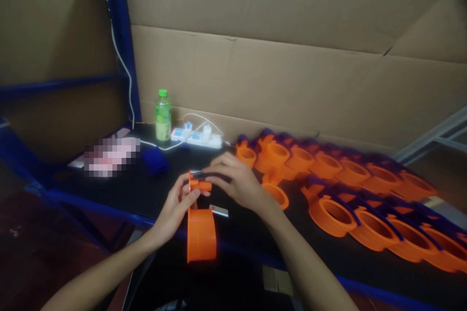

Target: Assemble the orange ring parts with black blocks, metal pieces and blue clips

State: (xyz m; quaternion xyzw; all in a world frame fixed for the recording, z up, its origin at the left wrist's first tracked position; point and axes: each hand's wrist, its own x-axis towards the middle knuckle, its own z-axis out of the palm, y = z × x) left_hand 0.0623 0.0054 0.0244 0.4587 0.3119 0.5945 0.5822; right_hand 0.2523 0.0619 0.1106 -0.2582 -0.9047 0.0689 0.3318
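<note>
My left hand (175, 209) is closed on an orange plastic ring part (200, 233), gripping it by its small upper lug just above the black table's (138, 189) front edge. My right hand (239, 182) is closed over the top of the same lug, its fingers pinching a thin dark piece (204, 174) against it. What that dark piece is I cannot make out. A small white and red object (219, 211) lies on the table just behind the orange part.
Two rows of orange ring parts with purple pieces (335, 189) stretch across the table to the right. At the back left stand a green-capped bottle (162, 115), a white power strip (197, 137), a blue object (154, 160) and a pink blurred item (111, 155). Cardboard walls surround the table.
</note>
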